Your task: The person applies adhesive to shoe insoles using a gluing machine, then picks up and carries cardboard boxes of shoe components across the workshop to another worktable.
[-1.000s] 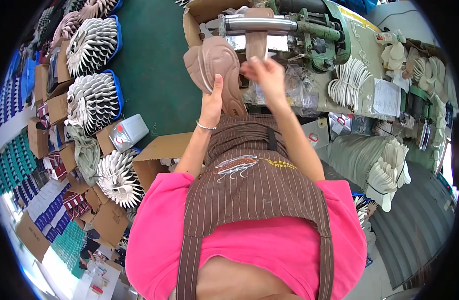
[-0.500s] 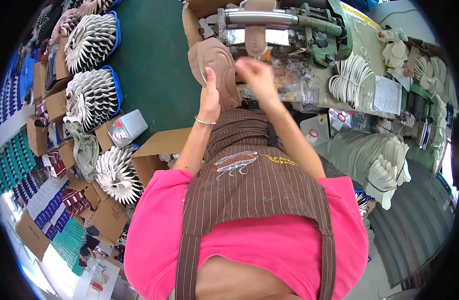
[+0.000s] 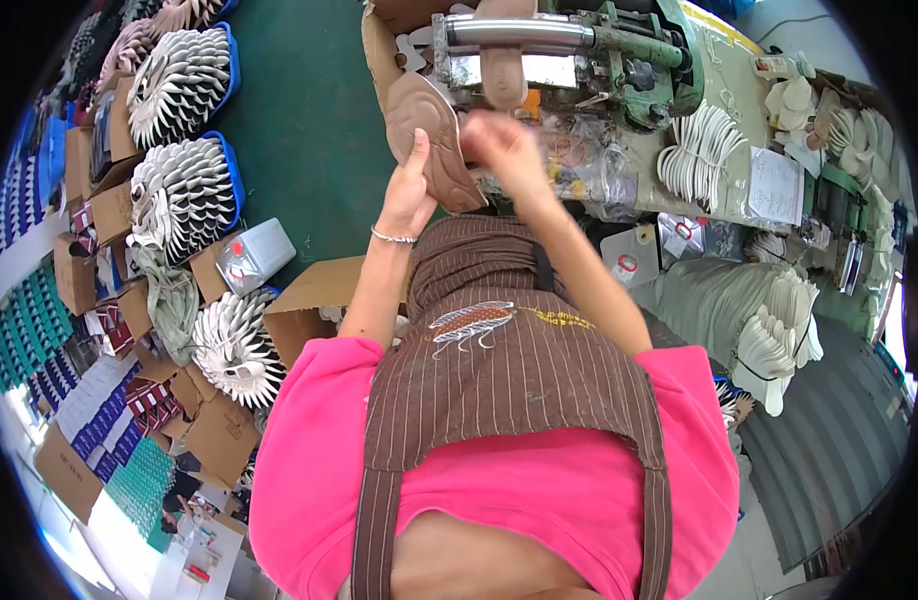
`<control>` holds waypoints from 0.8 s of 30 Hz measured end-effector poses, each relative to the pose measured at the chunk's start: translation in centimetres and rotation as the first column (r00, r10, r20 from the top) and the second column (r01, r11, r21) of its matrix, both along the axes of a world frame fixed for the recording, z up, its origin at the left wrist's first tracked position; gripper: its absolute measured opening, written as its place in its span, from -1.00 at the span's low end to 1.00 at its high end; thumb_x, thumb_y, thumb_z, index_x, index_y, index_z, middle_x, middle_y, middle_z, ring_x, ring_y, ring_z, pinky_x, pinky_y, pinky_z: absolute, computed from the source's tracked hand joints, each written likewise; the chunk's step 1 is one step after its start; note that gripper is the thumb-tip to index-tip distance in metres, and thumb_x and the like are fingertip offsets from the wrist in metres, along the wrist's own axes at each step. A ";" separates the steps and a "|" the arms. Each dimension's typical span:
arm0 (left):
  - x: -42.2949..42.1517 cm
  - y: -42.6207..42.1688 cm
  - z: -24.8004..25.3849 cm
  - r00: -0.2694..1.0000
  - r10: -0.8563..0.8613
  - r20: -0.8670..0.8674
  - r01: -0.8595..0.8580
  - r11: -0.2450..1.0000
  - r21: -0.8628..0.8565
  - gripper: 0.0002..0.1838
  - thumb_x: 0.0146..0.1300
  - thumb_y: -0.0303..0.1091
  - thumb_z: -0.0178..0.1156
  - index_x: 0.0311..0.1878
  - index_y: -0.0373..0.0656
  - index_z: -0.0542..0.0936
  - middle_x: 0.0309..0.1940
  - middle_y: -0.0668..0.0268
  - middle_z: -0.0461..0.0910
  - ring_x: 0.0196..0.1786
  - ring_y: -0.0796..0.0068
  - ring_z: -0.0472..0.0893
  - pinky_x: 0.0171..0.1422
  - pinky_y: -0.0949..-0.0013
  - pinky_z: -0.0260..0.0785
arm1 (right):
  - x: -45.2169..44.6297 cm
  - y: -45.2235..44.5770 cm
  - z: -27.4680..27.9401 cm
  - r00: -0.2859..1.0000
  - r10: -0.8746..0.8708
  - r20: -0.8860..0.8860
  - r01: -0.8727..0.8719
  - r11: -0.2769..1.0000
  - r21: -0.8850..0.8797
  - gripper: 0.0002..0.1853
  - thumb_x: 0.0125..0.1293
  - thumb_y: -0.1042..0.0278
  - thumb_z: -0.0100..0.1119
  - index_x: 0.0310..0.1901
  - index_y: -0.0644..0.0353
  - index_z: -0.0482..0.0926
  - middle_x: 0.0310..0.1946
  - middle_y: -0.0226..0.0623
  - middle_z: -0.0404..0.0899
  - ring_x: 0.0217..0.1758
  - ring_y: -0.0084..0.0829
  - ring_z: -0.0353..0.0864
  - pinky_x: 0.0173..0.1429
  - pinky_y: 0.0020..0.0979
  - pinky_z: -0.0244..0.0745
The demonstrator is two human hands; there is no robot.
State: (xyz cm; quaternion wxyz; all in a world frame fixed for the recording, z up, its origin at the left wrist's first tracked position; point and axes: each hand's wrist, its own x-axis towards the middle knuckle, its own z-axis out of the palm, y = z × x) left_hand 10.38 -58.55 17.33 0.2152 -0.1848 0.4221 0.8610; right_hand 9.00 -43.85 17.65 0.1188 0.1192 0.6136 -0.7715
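Observation:
My left hand [image 3: 409, 195] is closed on a brown moulded insole [image 3: 424, 115], thumb lying on its upper face and fingers underneath. The insole is tilted, with a pale edge showing on its right side. My right hand [image 3: 504, 150] is at the insole's right edge, smeared by motion; whether it grips anything I cannot tell. Just beyond it, another brown insole [image 3: 504, 80] pokes out from under the shiny roller [image 3: 519, 35] of a green machine [image 3: 654, 75].
An open cardboard box [image 3: 379, 50] stands left of the machine. White insole bundles [image 3: 701, 155] and a paper sheet [image 3: 776, 188] lie on the bench at right. Blue trays [image 3: 231, 185] of stacked insoles and a plastic jug [image 3: 257, 255] are at left.
The brown piece in my left hand looked wider before and now shows a narrower insole outline, turned slightly. My right hand has shifted a little left and down.

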 end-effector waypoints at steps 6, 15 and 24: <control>0.2 1.7 -1.4 0.905 -0.329 -0.270 0.139 0.828 -0.543 -0.63 0.33 -0.20 0.13 0.05 -0.27 0.50 -0.14 0.31 0.59 -0.12 0.54 0.57 0.02 0.44 0.44 | 2.9 -0.6 -4.6 0.980 -0.198 -0.022 0.199 0.979 0.051 -0.92 0.28 0.50 0.10 -0.35 0.31 0.49 -0.57 -0.56 0.44 -0.47 -0.78 0.29 -0.41 -0.61 0.26; 1.9 3.3 -3.7 0.915 -0.380 0.137 0.402 0.823 -0.401 -0.76 0.30 -0.27 0.16 -0.24 -0.30 0.59 -0.36 0.35 0.60 -0.36 0.65 0.59 -0.34 0.53 0.54 | -0.3 2.2 -7.3 0.972 -0.217 0.092 0.168 0.912 0.375 -0.81 0.25 0.36 0.16 -0.37 0.35 0.52 -0.58 -0.36 0.57 -0.46 -0.71 0.40 -0.36 -0.54 0.33; 1.1 5.7 -3.2 0.915 -0.353 0.193 0.403 0.796 -0.452 -0.75 0.33 -0.30 0.11 -0.09 -0.30 0.58 -0.34 0.25 0.63 -0.27 0.49 0.64 -0.27 0.47 0.54 | 1.4 6.7 -3.4 0.961 -0.110 0.252 0.121 0.992 -0.028 -0.87 0.25 0.44 0.15 -0.32 0.34 0.60 -0.52 -0.24 0.64 -0.50 -0.51 0.64 -0.42 -0.55 0.55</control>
